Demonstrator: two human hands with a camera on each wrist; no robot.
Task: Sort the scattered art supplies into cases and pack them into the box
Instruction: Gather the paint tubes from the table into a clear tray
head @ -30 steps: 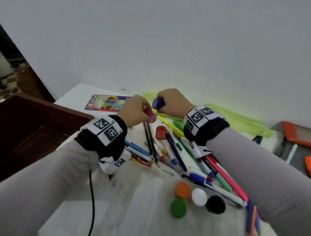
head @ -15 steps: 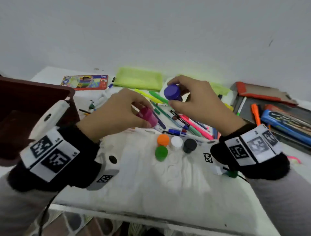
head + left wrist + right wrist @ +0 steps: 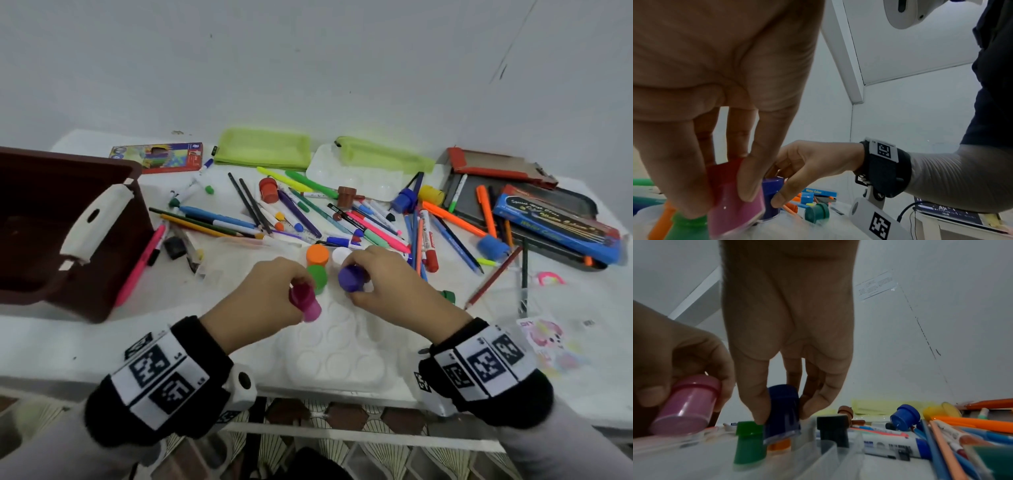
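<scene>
Both hands lowered, fingers (image 3: 758, 404) pinching purple pot (image 3: 352, 277)

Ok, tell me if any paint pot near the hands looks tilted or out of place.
The pink paint pot in the left hand is tipped on its side, not upright like the green pot and orange pot standing in the clear tray. The right hand holds the purple pot nearly upright.
</scene>
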